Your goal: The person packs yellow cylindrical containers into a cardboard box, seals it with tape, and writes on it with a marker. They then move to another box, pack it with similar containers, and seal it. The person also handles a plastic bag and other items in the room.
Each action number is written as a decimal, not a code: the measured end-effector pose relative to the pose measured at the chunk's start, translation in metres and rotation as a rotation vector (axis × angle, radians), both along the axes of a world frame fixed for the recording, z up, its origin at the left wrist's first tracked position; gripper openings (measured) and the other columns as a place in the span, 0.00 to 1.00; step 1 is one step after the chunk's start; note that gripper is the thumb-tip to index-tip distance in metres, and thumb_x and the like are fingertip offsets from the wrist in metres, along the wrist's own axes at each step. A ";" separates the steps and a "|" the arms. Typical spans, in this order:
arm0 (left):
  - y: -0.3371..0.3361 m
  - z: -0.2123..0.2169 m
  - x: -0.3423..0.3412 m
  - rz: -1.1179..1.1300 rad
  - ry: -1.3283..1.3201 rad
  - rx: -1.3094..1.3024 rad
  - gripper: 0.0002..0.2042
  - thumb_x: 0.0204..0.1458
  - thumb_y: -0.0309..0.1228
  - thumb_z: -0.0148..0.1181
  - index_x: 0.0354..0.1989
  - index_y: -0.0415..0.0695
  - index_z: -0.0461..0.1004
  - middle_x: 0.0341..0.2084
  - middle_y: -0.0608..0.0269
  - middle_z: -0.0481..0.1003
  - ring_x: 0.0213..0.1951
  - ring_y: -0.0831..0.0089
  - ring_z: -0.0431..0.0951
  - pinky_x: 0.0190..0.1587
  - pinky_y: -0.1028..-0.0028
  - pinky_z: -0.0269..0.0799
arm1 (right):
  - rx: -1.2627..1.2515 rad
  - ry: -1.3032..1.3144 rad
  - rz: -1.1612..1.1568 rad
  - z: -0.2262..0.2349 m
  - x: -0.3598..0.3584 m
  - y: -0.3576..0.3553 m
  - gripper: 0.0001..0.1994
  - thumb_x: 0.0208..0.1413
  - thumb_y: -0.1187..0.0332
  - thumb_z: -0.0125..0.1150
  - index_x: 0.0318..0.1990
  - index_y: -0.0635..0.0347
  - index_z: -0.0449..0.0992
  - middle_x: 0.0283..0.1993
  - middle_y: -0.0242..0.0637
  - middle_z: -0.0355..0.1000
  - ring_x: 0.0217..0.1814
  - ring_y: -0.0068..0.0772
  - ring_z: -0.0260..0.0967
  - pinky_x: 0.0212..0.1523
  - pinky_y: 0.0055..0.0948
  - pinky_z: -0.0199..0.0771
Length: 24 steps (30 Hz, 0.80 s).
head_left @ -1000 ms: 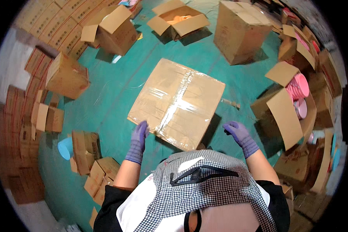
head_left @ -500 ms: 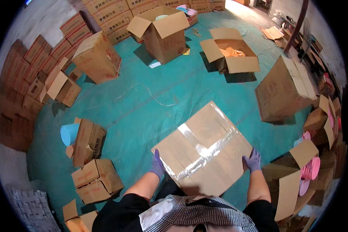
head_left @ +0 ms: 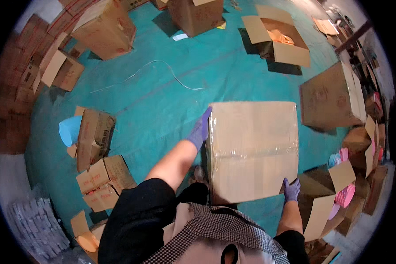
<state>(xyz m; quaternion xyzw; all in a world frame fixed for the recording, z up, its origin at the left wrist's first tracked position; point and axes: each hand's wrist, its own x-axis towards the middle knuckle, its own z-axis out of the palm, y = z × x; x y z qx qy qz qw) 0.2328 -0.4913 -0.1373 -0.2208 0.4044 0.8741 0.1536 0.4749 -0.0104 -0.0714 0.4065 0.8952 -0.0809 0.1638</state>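
Note:
A large taped cardboard box (head_left: pixel 253 154) is held in front of my body, its broad face toward me. Clear tape crosses the middle of that face and covers the left edge. My left hand (head_left: pixel 201 128), in a purple glove, grips the box at its far left corner, fingers along the side. My right hand (head_left: pixel 291 190), also gloved in purple, holds the near right corner with its fingers bent round the edge. The box hides part of both hands' grip. Whether its underside touches the floor I cannot tell.
An open carton with pink items (head_left: pixel 323 198) stands close on the right. Beyond are a tall carton (head_left: pixel 330 97) and an open one with orange items (head_left: pixel 290 55). Smaller cartons (head_left: pixel 105 182) and a blue tub (head_left: pixel 70 131) lie left. A thin cord (head_left: pixel 171 72) crosses the green floor sheet.
The box has been turned, so a different face with a single tape line shows instead of the crossed tape. My left hand has moved forward and right with it; the view has shifted down.

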 end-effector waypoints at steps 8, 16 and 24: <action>0.006 0.044 0.030 -0.616 -0.025 -0.474 0.29 0.57 0.52 0.52 0.62 0.48 0.67 0.54 0.62 0.72 0.54 0.67 0.71 0.56 0.66 0.64 | -0.147 0.273 0.002 -0.001 0.000 -0.054 0.41 0.45 0.47 0.66 0.61 0.67 0.61 0.57 0.57 0.65 0.60 0.55 0.62 0.62 0.44 0.62; -0.048 0.012 0.062 -0.420 -0.510 -0.668 0.45 0.52 0.65 0.50 0.72 0.51 0.44 0.70 0.54 0.49 0.65 0.42 0.55 0.57 0.44 0.62 | -0.573 0.739 -0.434 -0.077 0.003 -0.115 0.43 0.46 0.48 0.68 0.66 0.62 0.58 0.62 0.54 0.62 0.64 0.54 0.59 0.65 0.40 0.58; -0.055 -0.016 0.017 -0.529 -0.211 -0.419 0.25 0.59 0.51 0.45 0.61 0.51 0.63 0.62 0.63 0.64 0.61 0.63 0.64 0.62 0.56 0.59 | -0.906 0.755 -0.703 -0.065 -0.009 -0.115 0.48 0.44 0.46 0.70 0.67 0.67 0.56 0.65 0.56 0.61 0.70 0.48 0.56 0.67 0.36 0.55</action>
